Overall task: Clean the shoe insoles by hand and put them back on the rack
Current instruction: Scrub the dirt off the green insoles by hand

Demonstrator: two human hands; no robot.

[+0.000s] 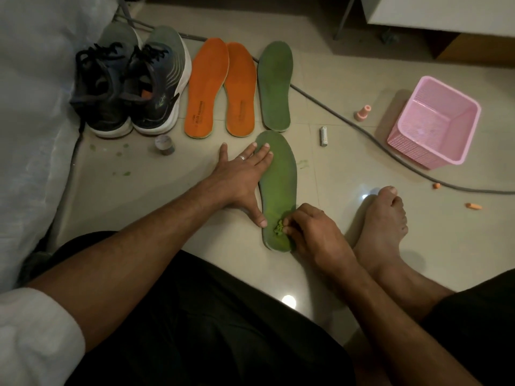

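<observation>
A green insole (280, 179) lies flat on the tiled floor in front of me. My left hand (241, 178) presses on it with straight, spread fingers, thumb by its left edge. My right hand (312, 232) has curled fingers at the heel end and pinches a small clump of green lint (278, 227) on the insole. Farther back lie a second green insole (276, 86) and two orange insoles (207, 89) (241, 90) side by side.
A pair of dark sneakers (128, 84) stands at the back left beside white fabric (33, 107). A grey cable (348, 122) runs across the floor. A pink basket (434, 122), a battery (323, 136), a small jar (165, 144) and my bare foot (381, 224) are nearby.
</observation>
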